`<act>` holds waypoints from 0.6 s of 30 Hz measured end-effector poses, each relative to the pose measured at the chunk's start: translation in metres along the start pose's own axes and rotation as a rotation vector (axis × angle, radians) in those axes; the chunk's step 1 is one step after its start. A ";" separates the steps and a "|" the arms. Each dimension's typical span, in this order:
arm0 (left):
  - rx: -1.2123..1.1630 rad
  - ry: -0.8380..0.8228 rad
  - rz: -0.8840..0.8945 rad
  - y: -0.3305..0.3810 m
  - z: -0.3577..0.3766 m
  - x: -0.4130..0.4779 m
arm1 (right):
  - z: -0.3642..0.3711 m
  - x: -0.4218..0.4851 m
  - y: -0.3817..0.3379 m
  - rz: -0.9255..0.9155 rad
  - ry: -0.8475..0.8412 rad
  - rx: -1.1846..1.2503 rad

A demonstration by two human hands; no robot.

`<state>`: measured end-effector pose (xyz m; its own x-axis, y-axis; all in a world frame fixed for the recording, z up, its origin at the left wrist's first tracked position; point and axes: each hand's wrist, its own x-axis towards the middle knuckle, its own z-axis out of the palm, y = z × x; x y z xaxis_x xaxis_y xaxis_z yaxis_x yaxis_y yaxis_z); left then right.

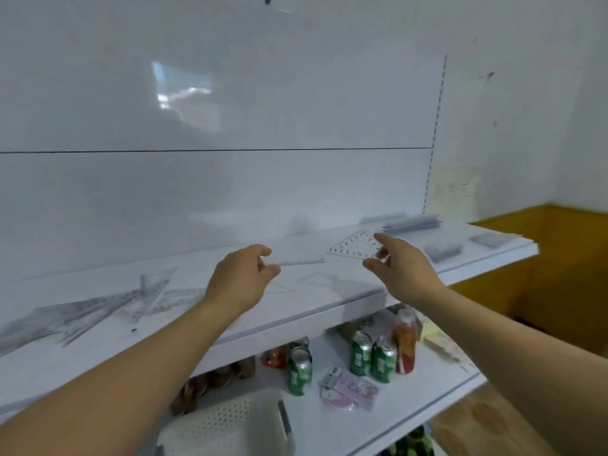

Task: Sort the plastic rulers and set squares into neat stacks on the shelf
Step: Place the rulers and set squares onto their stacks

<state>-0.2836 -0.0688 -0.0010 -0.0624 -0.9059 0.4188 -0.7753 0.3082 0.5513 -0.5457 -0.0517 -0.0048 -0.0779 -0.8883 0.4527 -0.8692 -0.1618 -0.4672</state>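
My left hand (241, 278) pinches the near end of a clear straight ruler (297, 261) just above the white shelf (329, 301). My right hand (399, 264) pinches a clear set square (352, 246) with black numbers, held up over the shelf. A loose heap of clear rulers and set squares (98, 311) lies at the shelf's left. Another set square (316, 278) lies flat between my hands. At the shelf's right end sit neat stacks of clear pieces: one stack (411, 222) at the back, a second stack (442, 250), a third stack (490, 239).
Under the shelf a lower shelf (378, 432) carries green cans (371, 353), an orange bottle (405, 343), a pink packet (348, 388) and a white perforated basket (227, 426). A glossy white back panel (230, 126) rises behind. A yellow cabinet (566, 264) stands to the right.
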 end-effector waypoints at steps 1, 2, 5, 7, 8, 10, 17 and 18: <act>-0.011 -0.023 0.010 0.017 0.016 0.003 | -0.014 -0.004 0.020 0.026 0.011 0.000; -0.023 -0.044 0.016 0.035 0.033 0.006 | -0.028 -0.007 0.042 0.044 0.021 -0.002; -0.054 -0.105 0.010 0.088 0.088 0.014 | -0.068 -0.017 0.106 0.079 0.034 -0.028; -0.054 -0.143 -0.003 0.120 0.122 0.019 | -0.092 -0.021 0.145 0.102 0.018 -0.055; -0.045 -0.158 -0.006 0.135 0.137 0.021 | -0.102 -0.021 0.162 0.113 0.007 -0.062; -0.018 -0.171 -0.011 0.158 0.161 0.026 | -0.116 -0.021 0.192 0.137 -0.021 -0.054; 0.016 -0.160 -0.069 0.189 0.206 0.045 | -0.121 0.011 0.249 0.100 -0.119 -0.038; 0.016 -0.158 -0.074 0.190 0.209 0.050 | -0.118 0.019 0.253 0.086 -0.130 -0.032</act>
<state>-0.5651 -0.1167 -0.0261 -0.1013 -0.9608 0.2580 -0.7913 0.2350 0.5644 -0.8242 -0.0587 -0.0251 -0.0904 -0.9469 0.3086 -0.8773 -0.0709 -0.4746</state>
